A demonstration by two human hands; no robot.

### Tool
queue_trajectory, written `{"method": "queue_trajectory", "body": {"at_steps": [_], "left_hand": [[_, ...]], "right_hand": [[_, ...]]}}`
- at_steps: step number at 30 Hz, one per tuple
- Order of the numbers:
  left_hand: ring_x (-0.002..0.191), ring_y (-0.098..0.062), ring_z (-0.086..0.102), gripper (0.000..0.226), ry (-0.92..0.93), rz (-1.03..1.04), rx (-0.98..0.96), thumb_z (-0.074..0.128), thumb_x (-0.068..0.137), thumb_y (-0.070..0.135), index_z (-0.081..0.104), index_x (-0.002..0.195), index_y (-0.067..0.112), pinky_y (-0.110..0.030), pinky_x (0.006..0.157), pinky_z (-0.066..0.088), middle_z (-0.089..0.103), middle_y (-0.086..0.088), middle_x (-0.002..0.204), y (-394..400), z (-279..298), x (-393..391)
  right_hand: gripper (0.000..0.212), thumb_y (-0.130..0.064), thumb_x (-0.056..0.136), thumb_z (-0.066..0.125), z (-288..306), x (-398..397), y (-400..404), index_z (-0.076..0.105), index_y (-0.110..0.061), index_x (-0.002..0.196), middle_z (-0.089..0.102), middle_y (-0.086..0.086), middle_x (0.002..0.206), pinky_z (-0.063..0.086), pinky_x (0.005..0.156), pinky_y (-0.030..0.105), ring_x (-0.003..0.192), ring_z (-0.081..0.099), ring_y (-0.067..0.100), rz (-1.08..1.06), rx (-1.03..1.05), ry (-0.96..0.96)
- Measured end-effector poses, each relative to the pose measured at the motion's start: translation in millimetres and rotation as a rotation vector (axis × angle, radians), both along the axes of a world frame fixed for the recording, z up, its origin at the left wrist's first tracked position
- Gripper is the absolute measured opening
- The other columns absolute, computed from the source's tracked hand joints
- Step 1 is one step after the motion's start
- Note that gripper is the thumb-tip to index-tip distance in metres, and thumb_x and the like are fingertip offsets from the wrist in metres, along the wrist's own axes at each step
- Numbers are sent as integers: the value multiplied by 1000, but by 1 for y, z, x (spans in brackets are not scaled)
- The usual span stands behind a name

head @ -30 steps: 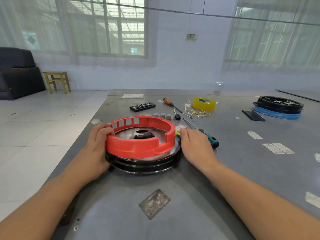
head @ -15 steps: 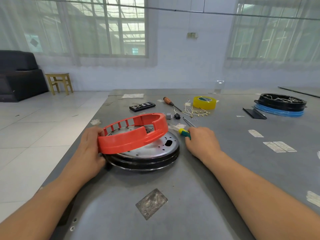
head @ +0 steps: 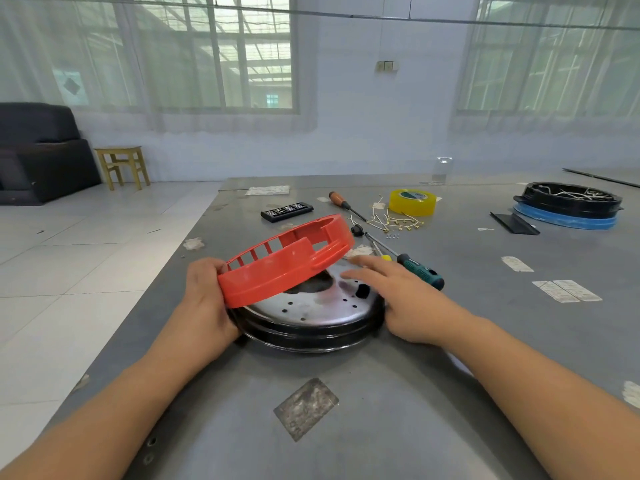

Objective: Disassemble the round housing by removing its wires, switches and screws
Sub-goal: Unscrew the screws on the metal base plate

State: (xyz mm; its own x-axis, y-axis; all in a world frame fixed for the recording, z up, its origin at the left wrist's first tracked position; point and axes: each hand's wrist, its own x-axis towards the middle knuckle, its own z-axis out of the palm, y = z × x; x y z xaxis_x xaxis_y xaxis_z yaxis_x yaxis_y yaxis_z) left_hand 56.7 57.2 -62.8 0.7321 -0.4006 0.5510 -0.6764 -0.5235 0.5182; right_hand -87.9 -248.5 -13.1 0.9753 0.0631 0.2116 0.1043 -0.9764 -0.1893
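My left hand (head: 207, 289) grips the near-left rim of the red ring (head: 287, 261), fingers curled round it, tilting it up off the round housing (head: 311, 320); the ring's far side hangs above the housing's back edge. My right hand (head: 398, 299) lies flat and relaxed on the housing's right side, fingers straight, holding nothing. To do this lift well, I judge I should press the metal plate (head: 311, 306) down with that flat hand and raise the ring evenly, so no tab catches. The green screwdriver (head: 420, 271) lies just right of the housing, within easy reach for the screws.
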Motion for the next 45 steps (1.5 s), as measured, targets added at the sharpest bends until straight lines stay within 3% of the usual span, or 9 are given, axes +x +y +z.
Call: {"method": "queue_trajectory", "body": {"at_steps": [4, 7, 13, 16, 19, 23, 31, 39, 45], "left_hand": [[84, -3, 54, 65, 69, -2, -89, 80, 81, 6, 31, 114, 31, -10, 67, 41, 48, 1, 111, -10, 8, -9], [84, -9, 52, 71, 226, -44, -186, 86, 78, 2, 31, 113, 28, -5, 67, 47, 44, 10, 106, -13, 17, -13], [101, -24, 71, 76, 574, -64, -348, 80, 84, -13, 26, 127, 18, -45, 93, 61, 60, -2, 120, 1, 26, -16], [111, -31, 76, 58, 842, -176, -741, 56, 91, -25, 43, 139, 5, -38, 90, 65, 71, -21, 128, 4, 31, -16], [107, -35, 78, 32, 1074, -251, -975, 55, 101, 2, 63, 131, -3, -37, 91, 63, 72, -29, 126, 11, 42, -15], [112, -44, 75, 38, 1160, -261, -1116, 54, 105, 19, 55, 141, 6, -50, 95, 60, 72, -31, 125, 19, 51, -16], [98, -47, 77, 55, 1399, -151, -848, 55, 107, 45, 57, 137, -2, -45, 68, 68, 72, -38, 116, 11, 52, -34], [68, -40, 79, 47, 1052, 183, -514, 50, 108, 26, 41, 145, 0, -31, 47, 60, 75, -34, 84, 22, 54, -25], [41, -21, 65, 40, 671, 469, -129, 42, 95, 33, 57, 117, 3, -27, 49, 49, 75, -13, 61, 45, 47, -2]], "right_hand": [[104, 3, 69, 50, 8, -13, 2, 26, -51, 155, 11, -27, 166, 9, 127, 32, 153, 10, 4, 105, 33, 160], [105, -21, 71, 60, 11, -16, 8, 8, -64, 151, -4, -33, 165, 3, 127, 45, 156, -4, 5, 107, 59, 295], [105, -82, 67, 63, 5, -15, 14, 0, -65, 150, -20, -32, 163, 4, 125, 59, 156, -18, 13, 106, -11, 293], [106, -96, 60, 59, 5, -16, 13, 14, -60, 149, -14, -29, 165, 7, 126, 59, 156, -13, 12, 75, -22, 251], [103, -98, 59, 59, 7, -16, 12, 21, -57, 146, -7, -28, 166, 14, 125, 58, 157, -3, 12, 73, 12, 185], [100, -96, 62, 60, 10, -17, 12, 23, -55, 146, -6, -32, 164, 16, 126, 53, 155, 2, 4, 61, 56, 137], [102, -97, 62, 57, 10, -17, 13, 24, -54, 149, -4, -31, 165, 15, 125, 57, 155, 0, 3, 41, 43, 138], [105, -101, 61, 51, 10, -16, 14, 25, -52, 151, 0, -28, 167, 18, 125, 57, 156, 2, 4, 37, 13, 115], [105, -101, 64, 48, 7, -14, 16, 29, -47, 152, 3, -32, 165, 24, 123, 55, 154, 9, 0, 62, -2, 62]]}}
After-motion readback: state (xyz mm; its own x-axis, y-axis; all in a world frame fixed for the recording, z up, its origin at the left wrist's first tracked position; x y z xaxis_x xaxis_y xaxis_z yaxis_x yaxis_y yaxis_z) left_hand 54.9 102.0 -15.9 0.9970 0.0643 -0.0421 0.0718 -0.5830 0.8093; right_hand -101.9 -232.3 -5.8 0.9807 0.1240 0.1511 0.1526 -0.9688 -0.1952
